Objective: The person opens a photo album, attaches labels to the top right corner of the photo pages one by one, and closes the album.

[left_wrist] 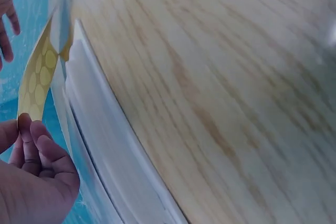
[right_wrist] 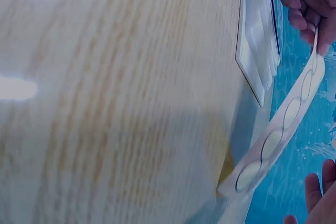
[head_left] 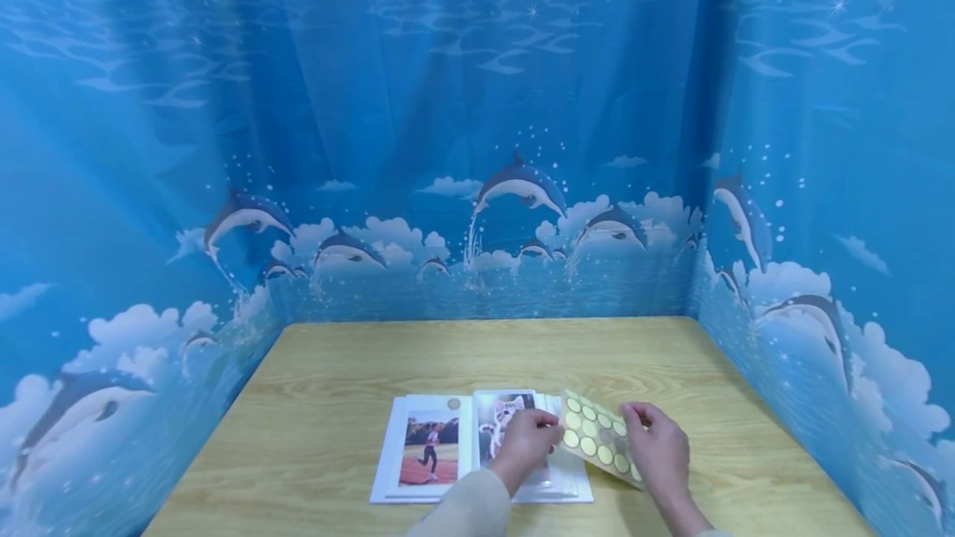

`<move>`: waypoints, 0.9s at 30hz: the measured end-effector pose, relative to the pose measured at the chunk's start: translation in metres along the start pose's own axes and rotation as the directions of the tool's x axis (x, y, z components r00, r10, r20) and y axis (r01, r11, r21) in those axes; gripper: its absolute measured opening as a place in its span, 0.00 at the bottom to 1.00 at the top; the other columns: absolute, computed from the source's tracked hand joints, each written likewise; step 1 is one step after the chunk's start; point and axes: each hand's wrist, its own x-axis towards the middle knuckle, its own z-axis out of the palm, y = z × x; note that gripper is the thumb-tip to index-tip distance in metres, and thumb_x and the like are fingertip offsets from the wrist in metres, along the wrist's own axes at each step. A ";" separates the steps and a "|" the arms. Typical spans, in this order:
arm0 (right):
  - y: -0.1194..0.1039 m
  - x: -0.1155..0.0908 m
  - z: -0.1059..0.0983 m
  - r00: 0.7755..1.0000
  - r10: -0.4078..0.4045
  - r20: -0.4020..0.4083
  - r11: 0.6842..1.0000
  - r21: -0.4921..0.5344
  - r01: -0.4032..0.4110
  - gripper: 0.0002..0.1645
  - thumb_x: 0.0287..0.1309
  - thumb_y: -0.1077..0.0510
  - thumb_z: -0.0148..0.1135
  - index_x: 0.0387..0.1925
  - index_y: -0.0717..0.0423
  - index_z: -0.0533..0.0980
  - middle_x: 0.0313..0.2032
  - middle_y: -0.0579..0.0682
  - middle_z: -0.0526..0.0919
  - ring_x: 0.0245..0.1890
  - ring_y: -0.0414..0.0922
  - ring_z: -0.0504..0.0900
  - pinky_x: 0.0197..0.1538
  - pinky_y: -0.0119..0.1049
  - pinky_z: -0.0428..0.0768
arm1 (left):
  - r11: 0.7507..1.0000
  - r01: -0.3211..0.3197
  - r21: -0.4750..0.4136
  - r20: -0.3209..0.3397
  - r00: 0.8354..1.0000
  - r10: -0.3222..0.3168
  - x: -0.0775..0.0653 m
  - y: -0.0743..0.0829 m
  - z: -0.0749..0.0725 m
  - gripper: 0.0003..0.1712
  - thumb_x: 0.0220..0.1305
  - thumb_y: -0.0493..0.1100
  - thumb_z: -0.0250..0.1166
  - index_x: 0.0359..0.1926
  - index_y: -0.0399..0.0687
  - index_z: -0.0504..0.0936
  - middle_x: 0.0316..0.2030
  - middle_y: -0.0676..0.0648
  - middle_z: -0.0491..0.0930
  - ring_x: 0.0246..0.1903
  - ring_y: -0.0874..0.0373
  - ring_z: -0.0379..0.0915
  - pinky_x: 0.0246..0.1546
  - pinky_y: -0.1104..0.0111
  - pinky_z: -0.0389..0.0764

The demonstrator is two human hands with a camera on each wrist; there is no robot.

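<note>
A yellowish sheet of round stickers (head_left: 585, 429) is tilted up beside an open photo album (head_left: 388, 454). My left hand (head_left: 528, 442) pinches the sheet's left edge, over the album's right page; the left wrist view shows thumb and fingers of this left hand (left_wrist: 39, 177) meeting on it. In the head view my right hand (head_left: 660, 450) overlaps the sheet's right side, thumb and forefinger close together. From the right wrist, some fingers of that right hand (right_wrist: 320, 198) appear apart from the sheet (right_wrist: 273, 142); whether its fingertips hold anything is hidden.
The album's left page bears a photo of a runner (head_left: 430, 450) and a small round sticker (head_left: 453, 404). A kitten photo (head_left: 511, 411) on the right page is partly covered by my left hand. The wood-grain table (head_left: 313, 404) is surrounded by blue dolphin curtains (head_left: 418, 147).
</note>
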 end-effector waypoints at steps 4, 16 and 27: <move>-0.001 0.000 0.004 1.000 -0.015 0.009 1.000 0.017 0.015 0.19 0.70 0.52 0.57 0.49 0.63 0.80 0.49 0.64 0.83 0.47 0.59 0.82 0.50 0.55 0.79 | 0.994 -0.084 0.071 0.076 0.994 0.078 -0.002 0.001 0.003 0.11 0.61 0.37 0.67 0.44 0.38 0.85 0.29 0.52 0.82 0.28 0.61 0.76 0.29 0.69 0.80; -0.003 -0.001 0.020 0.998 -0.039 0.042 0.999 -0.019 0.039 0.16 0.69 0.52 0.59 0.47 0.60 0.81 0.46 0.61 0.85 0.45 0.56 0.83 0.48 0.54 0.79 | 0.876 -0.280 0.392 0.145 0.959 0.242 -0.002 -0.004 -0.011 0.20 0.64 0.43 0.67 0.54 0.37 0.81 0.44 0.42 0.84 0.42 0.51 0.80 0.47 0.59 0.82; 0.001 0.002 0.029 0.994 -0.027 0.106 0.998 -0.048 0.032 0.16 0.69 0.51 0.59 0.48 0.58 0.81 0.44 0.57 0.85 0.39 0.49 0.83 0.38 0.41 0.80 | 0.776 -0.262 0.574 0.049 0.957 0.287 -0.008 -0.010 -0.037 0.24 0.61 0.48 0.70 0.54 0.40 0.82 0.53 0.38 0.80 0.55 0.40 0.74 0.57 0.44 0.73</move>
